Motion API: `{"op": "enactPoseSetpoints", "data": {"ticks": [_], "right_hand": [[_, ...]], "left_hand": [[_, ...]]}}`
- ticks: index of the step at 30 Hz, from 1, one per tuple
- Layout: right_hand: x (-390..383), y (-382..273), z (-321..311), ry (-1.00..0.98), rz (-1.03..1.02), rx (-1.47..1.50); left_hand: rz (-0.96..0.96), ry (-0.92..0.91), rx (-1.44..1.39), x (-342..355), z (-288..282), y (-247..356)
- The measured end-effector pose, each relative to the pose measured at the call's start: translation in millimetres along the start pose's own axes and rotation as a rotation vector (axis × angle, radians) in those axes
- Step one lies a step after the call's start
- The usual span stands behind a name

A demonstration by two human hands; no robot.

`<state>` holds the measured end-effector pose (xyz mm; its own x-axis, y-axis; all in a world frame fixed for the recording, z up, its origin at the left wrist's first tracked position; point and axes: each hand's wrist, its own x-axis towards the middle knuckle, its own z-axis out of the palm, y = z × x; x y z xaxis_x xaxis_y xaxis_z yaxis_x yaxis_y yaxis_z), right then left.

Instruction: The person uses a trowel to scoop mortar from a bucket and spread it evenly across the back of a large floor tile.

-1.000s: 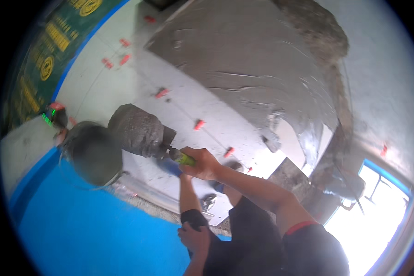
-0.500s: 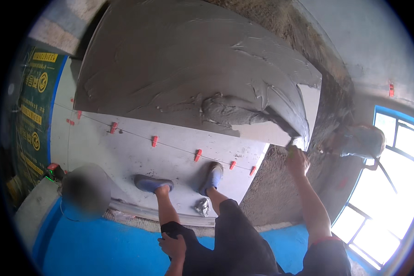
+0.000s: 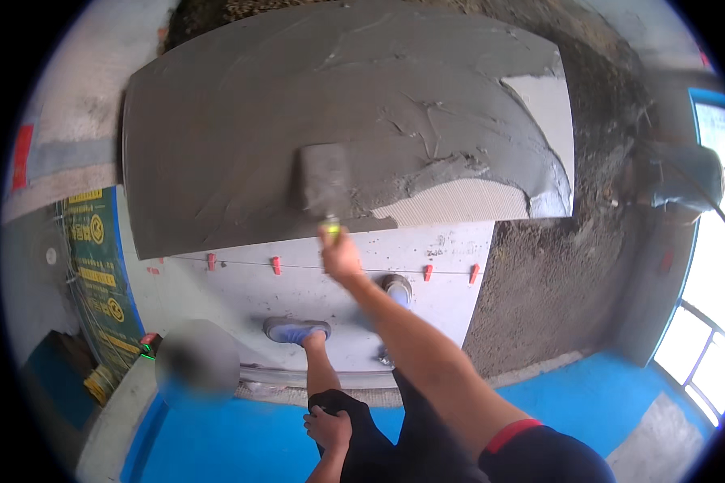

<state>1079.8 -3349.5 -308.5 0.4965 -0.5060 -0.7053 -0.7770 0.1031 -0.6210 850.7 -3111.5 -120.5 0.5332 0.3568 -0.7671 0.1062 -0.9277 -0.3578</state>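
My right hand (image 3: 341, 256) is closed around the yellow-green handle of a trowel (image 3: 325, 175). The trowel's wide flat blade lies on grey mortar (image 3: 242, 121), left of where it was. The mortar covers most of a large tile slab (image 3: 463, 201), whose pale, finely ribbed surface shows bare near the front edge and at the right corner. A thicker ridge of mortar borders the front bare patch. My left hand (image 3: 329, 427) rests over my left knee, holding nothing, its fingers partly bent.
I stand on pale laid tiles (image 3: 354, 302) with a taut string and several red clips (image 3: 277, 266) along them. Rough mortar bed (image 3: 540, 298) lies to the right. A hanging bag (image 3: 685, 177) is by the window, blue floor (image 3: 282, 447) behind me, a blurred round object (image 3: 197, 362) at left.
My right hand has swept the trowel leftward from the slab's right corner to its front middle. The bare patch at the front is wider. My view has shifted; my left hand stays on my leg.
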Motion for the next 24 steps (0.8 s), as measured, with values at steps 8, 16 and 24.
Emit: {"op": "enactPoseSetpoints", "data": {"ticks": [8,16,24], "right_hand": [[9.0,38.8,-133.1,0.250,-0.205,-0.616],[24.0,95.2,-288.8,0.548,0.050,-0.345],[-0.1,182.3,-309.1,0.574,0.246,0.299]], "left_hand": [[0.014,0.068,0.130,-6.9,-7.8,18.0],[0.102,0.066,0.165,-21.8,-19.1,39.3],[0.276,0.050,0.073,-23.0,-9.3,50.7]]}}
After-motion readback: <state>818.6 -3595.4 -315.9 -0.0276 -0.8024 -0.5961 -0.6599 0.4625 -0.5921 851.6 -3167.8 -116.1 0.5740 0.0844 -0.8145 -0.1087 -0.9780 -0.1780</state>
